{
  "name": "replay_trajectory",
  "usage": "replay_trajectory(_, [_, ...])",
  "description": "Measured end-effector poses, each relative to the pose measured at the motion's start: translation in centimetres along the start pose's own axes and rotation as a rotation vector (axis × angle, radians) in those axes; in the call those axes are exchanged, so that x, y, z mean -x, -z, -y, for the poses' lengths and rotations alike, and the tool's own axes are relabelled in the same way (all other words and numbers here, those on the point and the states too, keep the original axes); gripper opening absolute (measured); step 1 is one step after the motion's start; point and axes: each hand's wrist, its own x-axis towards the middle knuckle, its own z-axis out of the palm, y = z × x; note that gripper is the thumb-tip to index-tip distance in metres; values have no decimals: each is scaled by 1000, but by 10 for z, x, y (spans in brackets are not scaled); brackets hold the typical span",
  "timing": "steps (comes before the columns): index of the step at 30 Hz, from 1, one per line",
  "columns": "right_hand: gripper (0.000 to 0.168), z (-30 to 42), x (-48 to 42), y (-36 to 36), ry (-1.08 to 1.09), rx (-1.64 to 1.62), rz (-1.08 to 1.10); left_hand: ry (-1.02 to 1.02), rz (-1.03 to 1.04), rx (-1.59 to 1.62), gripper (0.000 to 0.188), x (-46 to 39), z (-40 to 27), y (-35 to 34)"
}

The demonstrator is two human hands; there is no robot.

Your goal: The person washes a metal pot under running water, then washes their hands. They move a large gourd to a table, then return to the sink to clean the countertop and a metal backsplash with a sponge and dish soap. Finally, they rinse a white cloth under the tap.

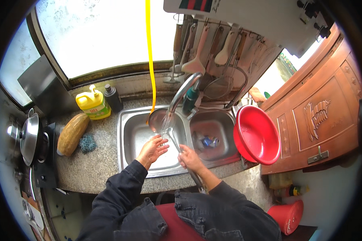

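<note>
My right hand [190,158] is closed around the long handle of a metal ladle [158,120], whose bowl is over the left basin of a double stainless-steel sink [135,147]. Water runs from the curved chrome faucet [181,90] onto the ladle near where bowl and handle meet. Just below the stream, over the same basin, my left hand [153,149] is palm up with its fingers apart and nothing in it. A crumpled blue and silver can [210,141] lies in the right basin.
Red plastic basins [259,135] stand at the sink's right edge, near a wooden door [316,120]. Left on the granite counter [102,162] are a yellow detergent jug [93,104], a dark bottle [113,98], a large gourd [73,134] and a blue-green scrubber [87,143]. A yellow hose [150,54] hangs into the sink.
</note>
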Motion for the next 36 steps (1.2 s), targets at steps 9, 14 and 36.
replay_trajectory(9, [34, -2, 16, -5, 532, 694, -233, -23, 88, 104, 22, 0, -7, 5])
replay_trajectory(14, [31, 23, 28, 0, 793, 1040, -345, -58, 308, 199, 36, 11, -12, 18])
replay_trajectory(36, [16, 72, 36, 96, 1003, 783, -701, -743, 276, -971, 22, 53, -81, -83])
